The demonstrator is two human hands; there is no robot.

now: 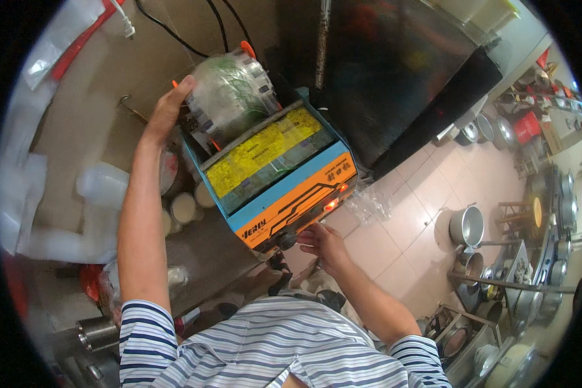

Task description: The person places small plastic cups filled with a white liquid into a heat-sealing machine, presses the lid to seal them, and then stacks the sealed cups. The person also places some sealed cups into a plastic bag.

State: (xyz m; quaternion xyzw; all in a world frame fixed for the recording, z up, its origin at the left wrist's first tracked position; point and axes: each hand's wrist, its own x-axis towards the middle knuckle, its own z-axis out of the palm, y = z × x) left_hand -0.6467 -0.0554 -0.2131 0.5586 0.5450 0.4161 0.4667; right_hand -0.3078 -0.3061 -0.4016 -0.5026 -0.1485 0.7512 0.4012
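Before me stands a cup sealing machine (271, 194) with a blue casing and an orange front panel that bears writing. A yellow label covers part of its top. Behind the top sits a wide roll of clear printed sealing film (233, 89), with orange pieces at its ends. My left hand (169, 106) grips the roll's left end, thumb on the film's edge and the other fingers mostly hidden. At the panel's lower edge, my right hand (322, 242) has its fingers apart, holding nothing. It is just right of a black knob (286, 240). Red lights (331, 204) glow on the panel.
Stacked clear plastic cups (102, 184) and round containers (183, 208) stand left of the machine. A dark cabinet (393, 72) rises at the back right. Crumpled clear plastic (368, 201) hangs by the machine's right corner. A metal pot (467, 226) sits on the tiled floor (397, 233).
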